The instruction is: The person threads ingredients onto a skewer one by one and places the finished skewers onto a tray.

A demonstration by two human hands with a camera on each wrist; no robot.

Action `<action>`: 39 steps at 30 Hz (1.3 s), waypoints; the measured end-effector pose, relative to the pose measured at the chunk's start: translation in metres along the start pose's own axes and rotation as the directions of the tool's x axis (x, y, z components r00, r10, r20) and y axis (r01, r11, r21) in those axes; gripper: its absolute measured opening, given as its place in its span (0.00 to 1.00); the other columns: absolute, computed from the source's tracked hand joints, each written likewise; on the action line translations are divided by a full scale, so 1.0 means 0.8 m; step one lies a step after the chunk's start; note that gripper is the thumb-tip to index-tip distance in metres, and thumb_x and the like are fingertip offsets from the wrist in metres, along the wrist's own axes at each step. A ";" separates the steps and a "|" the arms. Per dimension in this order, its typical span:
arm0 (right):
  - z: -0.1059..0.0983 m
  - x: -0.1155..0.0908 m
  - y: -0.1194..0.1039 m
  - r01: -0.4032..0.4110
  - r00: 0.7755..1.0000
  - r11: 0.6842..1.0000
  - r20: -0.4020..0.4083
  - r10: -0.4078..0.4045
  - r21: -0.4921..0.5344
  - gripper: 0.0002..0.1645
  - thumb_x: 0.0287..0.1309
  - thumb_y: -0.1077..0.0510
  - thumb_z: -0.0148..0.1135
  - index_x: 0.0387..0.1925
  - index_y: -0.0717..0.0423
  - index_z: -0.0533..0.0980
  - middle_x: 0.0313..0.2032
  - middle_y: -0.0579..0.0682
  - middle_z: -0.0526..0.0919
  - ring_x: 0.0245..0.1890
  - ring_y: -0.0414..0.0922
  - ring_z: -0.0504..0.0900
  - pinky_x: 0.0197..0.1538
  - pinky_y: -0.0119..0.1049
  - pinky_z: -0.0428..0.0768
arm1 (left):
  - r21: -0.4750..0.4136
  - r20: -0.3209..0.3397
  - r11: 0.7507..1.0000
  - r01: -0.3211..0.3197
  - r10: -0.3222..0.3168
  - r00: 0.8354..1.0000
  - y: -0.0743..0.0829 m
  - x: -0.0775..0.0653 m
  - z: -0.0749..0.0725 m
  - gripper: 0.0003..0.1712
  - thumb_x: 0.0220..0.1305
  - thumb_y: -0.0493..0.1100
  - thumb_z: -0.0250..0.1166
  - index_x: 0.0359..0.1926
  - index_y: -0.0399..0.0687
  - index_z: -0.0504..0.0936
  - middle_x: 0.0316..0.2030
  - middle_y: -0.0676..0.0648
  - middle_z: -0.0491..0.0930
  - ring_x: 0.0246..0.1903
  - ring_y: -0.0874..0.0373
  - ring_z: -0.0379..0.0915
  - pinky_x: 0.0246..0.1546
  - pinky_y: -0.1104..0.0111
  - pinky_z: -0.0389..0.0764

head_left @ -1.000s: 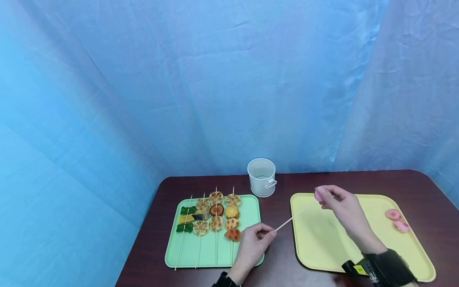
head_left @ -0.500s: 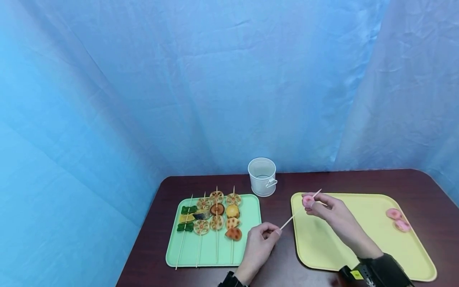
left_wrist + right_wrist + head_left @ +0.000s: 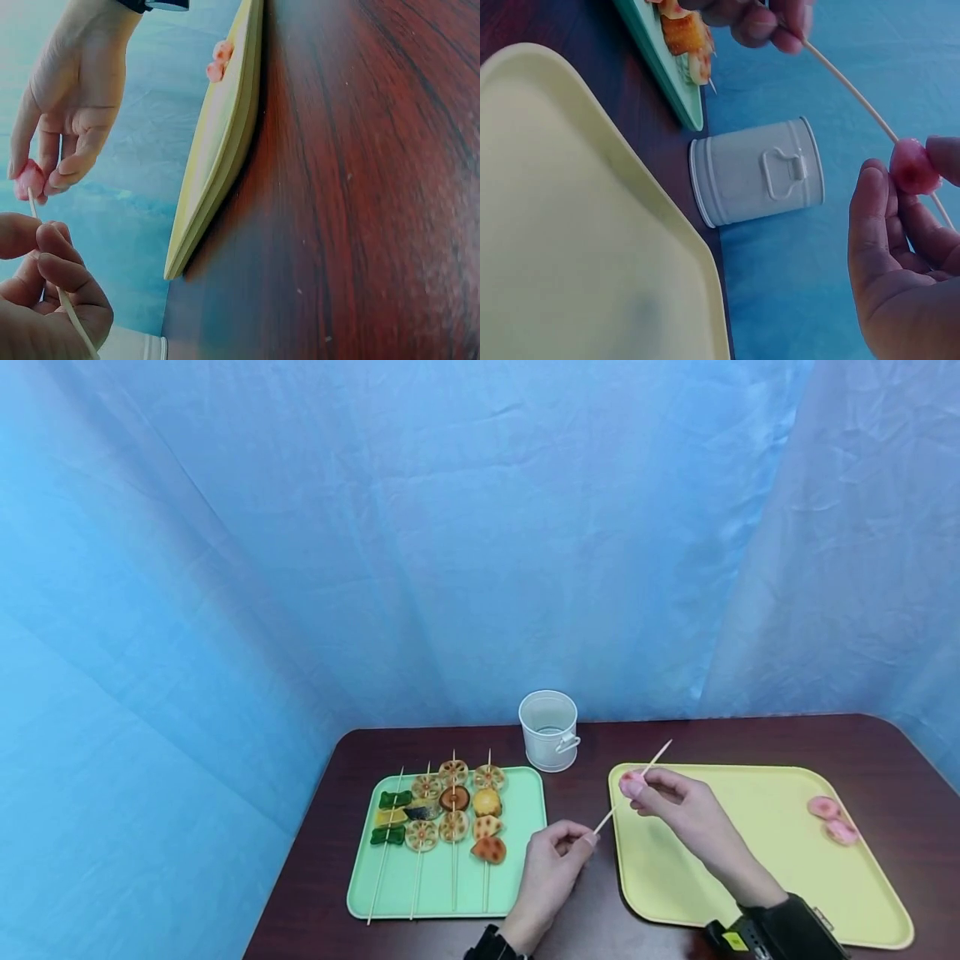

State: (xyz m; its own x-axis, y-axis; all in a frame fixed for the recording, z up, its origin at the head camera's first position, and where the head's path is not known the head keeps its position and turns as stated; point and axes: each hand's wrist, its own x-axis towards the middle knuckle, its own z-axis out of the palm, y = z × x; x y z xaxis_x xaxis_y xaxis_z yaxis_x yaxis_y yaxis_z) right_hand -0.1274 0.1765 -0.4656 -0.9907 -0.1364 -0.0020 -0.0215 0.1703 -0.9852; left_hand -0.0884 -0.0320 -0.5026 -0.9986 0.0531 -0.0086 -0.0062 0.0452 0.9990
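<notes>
My left hand [image 3: 551, 872] pinches a thin wooden skewer [image 3: 855, 94] near its lower end, between the two trays. The skewer slants up to the right. A pink round food piece [image 3: 913, 166] with a darker red middle is threaded on it, and the bare tip sticks out beyond. My right hand [image 3: 686, 818] pinches that piece between thumb and fingers, above the yellow tray's [image 3: 720, 868] left part. Two similar pink pieces, one [image 3: 825, 807] just behind the other [image 3: 842, 832], lie at that tray's right side.
On the left, a green tray [image 3: 517, 885] bears several loaded skewers with lotus root slices [image 3: 422, 836], green pieces [image 3: 387, 836], a mushroom slice [image 3: 454, 797] and browned pieces. A small white bucket [image 3: 548, 735] stands behind, between the trays. Blue cloth [image 3: 480, 543] hangs behind the dark table.
The pink piece has gone onto the skewer and slid down from the tip, my right hand moving left with it. My left hand has shifted slightly right.
</notes>
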 end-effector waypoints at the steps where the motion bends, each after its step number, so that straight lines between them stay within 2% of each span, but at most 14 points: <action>1: 0.002 0.000 0.000 0.003 1.000 1.000 0.001 -0.003 -0.006 0.24 0.71 0.47 0.65 0.51 0.65 0.81 0.49 0.54 0.87 0.44 0.45 0.87 0.49 0.36 0.85 | -0.004 -0.001 1.000 0.003 -0.003 1.000 0.000 0.000 0.001 0.06 0.64 0.36 0.68 0.34 0.36 0.86 0.19 0.58 0.74 0.17 0.69 0.65 0.17 0.77 0.61; 8: 0.013 -0.006 0.005 0.003 1.000 1.000 0.017 -0.003 -0.013 0.21 0.71 0.49 0.65 0.50 0.65 0.81 0.50 0.58 0.86 0.45 0.46 0.87 0.49 0.35 0.84 | -0.045 -0.004 0.999 0.023 -0.024 1.000 0.003 -0.001 0.007 0.07 0.64 0.36 0.68 0.35 0.34 0.86 0.21 0.56 0.78 0.19 0.66 0.69 0.16 0.77 0.61; 14: 0.022 -0.010 0.011 0.020 0.999 0.999 0.051 -0.019 -0.033 0.19 0.71 0.49 0.65 0.48 0.61 0.83 0.50 0.56 0.87 0.46 0.38 0.86 0.49 0.35 0.84 | -0.051 0.000 0.998 0.035 -0.035 0.999 0.002 0.002 0.010 0.08 0.65 0.37 0.67 0.36 0.33 0.85 0.25 0.49 0.82 0.21 0.64 0.72 0.16 0.77 0.62; 20: 0.029 -0.012 0.014 0.055 0.995 0.998 0.081 -0.055 -0.006 0.17 0.72 0.52 0.64 0.47 0.63 0.83 0.49 0.56 0.87 0.46 0.37 0.86 0.48 0.37 0.85 | -0.051 -0.002 0.998 0.029 -0.029 1.000 0.003 0.005 0.011 0.09 0.65 0.37 0.67 0.36 0.31 0.85 0.24 0.51 0.79 0.20 0.64 0.70 0.17 0.77 0.62; 24: 0.033 -0.012 0.016 0.052 0.993 0.999 0.106 -0.053 0.004 0.17 0.72 0.52 0.64 0.46 0.64 0.82 0.48 0.57 0.86 0.46 0.38 0.86 0.49 0.40 0.85 | -0.047 -0.011 0.998 0.031 -0.031 0.999 0.005 0.006 0.011 0.07 0.65 0.37 0.67 0.34 0.35 0.85 0.23 0.51 0.79 0.20 0.63 0.70 0.17 0.77 0.62; 27: 0.035 -0.012 0.018 0.048 0.991 0.999 0.123 -0.046 -0.015 0.17 0.71 0.52 0.65 0.46 0.64 0.82 0.47 0.56 0.87 0.46 0.39 0.87 0.49 0.38 0.85 | -0.048 -0.013 0.998 0.033 -0.033 0.999 0.005 0.006 0.011 0.06 0.65 0.37 0.67 0.33 0.36 0.85 0.23 0.50 0.79 0.20 0.63 0.71 0.17 0.77 0.62; 33: 0.038 -0.014 0.021 0.050 0.991 0.997 0.124 -0.043 -0.054 0.17 0.70 0.50 0.66 0.46 0.61 0.83 0.45 0.52 0.88 0.46 0.40 0.87 0.49 0.33 0.83 | -0.064 -0.010 0.998 0.024 -0.025 1.000 0.005 0.003 0.010 0.07 0.65 0.35 0.67 0.35 0.32 0.84 0.25 0.49 0.81 0.21 0.65 0.72 0.21 0.77 0.65; 36: 0.036 -0.015 0.020 0.048 0.991 0.996 0.125 -0.038 -0.075 0.18 0.70 0.49 0.66 0.49 0.59 0.83 0.46 0.50 0.89 0.46 0.41 0.87 0.49 0.33 0.83 | -0.079 -0.014 0.997 0.011 -0.012 1.000 0.005 0.002 0.010 0.07 0.64 0.34 0.67 0.36 0.30 0.84 0.25 0.50 0.80 0.21 0.66 0.72 0.21 0.78 0.65; 39: 0.029 -0.016 0.018 0.075 0.992 0.987 0.106 -0.060 -0.139 0.20 0.71 0.49 0.65 0.53 0.60 0.83 0.49 0.51 0.88 0.47 0.40 0.87 0.49 0.33 0.82 | -0.100 -0.019 0.995 0.000 -0.002 1.000 0.004 0.001 0.009 0.08 0.65 0.34 0.66 0.36 0.29 0.83 0.24 0.51 0.79 0.20 0.66 0.71 0.19 0.77 0.63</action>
State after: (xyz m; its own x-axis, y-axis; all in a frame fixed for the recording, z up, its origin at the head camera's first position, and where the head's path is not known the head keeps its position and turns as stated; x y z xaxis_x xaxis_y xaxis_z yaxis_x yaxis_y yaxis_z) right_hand -0.1120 0.1584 -0.4837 -0.9676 -0.2495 0.0391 -0.1141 0.2938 -0.9490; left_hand -0.0889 -0.0245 -0.5001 -0.9994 0.0344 -0.0098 -0.0116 -0.0550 0.9984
